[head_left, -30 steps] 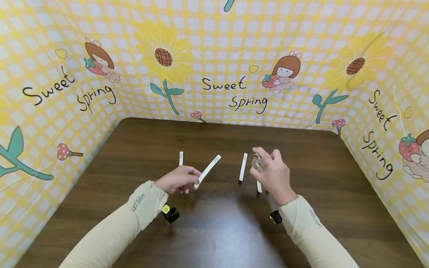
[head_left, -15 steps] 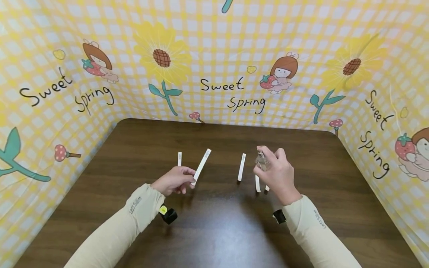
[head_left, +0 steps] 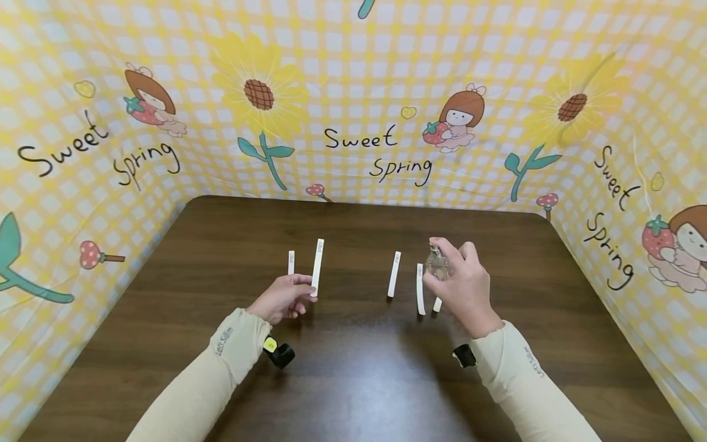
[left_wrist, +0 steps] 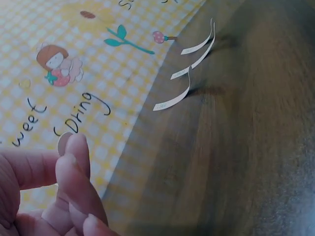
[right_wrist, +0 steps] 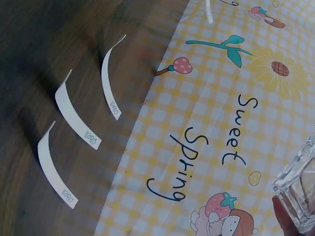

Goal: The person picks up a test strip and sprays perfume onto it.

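In the head view my left hand (head_left: 283, 299) pinches the lower end of a white perfume test strip (head_left: 317, 268), which points up and away. My right hand (head_left: 464, 285) grips a clear glass perfume bottle (head_left: 439, 264), the index finger on its spray top. A corner of the bottle (right_wrist: 300, 187) shows at the right wrist view's edge. Another test strip (head_left: 291, 263) stands behind my left hand, its lower part hidden. Three bent test strips (right_wrist: 78, 115) with small print on their ends are on the table near my right hand.
The dark wood table (head_left: 353, 368) reaches back to a yellow checked cloth (head_left: 353, 80) that walls in the back and sides. Below the wrists are a black camera (head_left: 283, 355) on the left and another black camera (head_left: 464, 355) on the right.
My left hand has turned the held strip from a rightward slant to nearly upright and shifted slightly left. My right hand, with the bottle, has drifted a little right and away from the strips.
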Demonstrator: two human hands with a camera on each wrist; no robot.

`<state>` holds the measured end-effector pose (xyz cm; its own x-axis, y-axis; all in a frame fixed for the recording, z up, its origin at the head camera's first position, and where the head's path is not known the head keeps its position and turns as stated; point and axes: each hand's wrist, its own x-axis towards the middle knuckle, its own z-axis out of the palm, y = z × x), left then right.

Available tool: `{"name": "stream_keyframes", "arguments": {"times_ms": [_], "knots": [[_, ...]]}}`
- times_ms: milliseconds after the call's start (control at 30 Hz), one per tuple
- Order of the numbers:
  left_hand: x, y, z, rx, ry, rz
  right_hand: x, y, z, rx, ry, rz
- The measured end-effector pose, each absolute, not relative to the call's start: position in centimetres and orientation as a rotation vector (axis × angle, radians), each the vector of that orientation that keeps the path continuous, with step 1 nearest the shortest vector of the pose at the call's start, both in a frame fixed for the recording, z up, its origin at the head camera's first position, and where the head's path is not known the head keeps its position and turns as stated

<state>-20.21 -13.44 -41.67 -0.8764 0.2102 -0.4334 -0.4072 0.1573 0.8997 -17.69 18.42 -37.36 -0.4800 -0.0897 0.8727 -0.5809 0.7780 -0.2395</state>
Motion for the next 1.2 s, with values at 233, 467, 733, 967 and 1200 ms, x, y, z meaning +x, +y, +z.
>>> {"name": "stream_keyframes", "arguments": {"times_ms": [233, 467, 733, 967, 1200], "knots": [[-20.9, -13.4, -42.8, -0.290, 1.951, 1.809, -17.8, 19.0, -37.7, 0.495, -1.993, 0.643], [-21.2, -13.1, -43.0, -0.325, 1.935, 1.839, -17.9, 19.7, -37.9, 0.494, -2.008, 0.635], [-20.7, -13.5, -44.3, -0.385, 1.897, 1.845, -17.8, 19.9, -37.9, 0.522, -1.965, 0.666], [-21.2, -13.0, -44.9, -0.374, 1.841, 1.982, -17.6, 20.1, -38.1, 0.519, -1.980, 0.684], [-21.9, -12.1, -45.2, -0.378, 1.879, 1.967, -17.6, 20.4, -38.3, 0.520, -1.993, 0.686]]}}
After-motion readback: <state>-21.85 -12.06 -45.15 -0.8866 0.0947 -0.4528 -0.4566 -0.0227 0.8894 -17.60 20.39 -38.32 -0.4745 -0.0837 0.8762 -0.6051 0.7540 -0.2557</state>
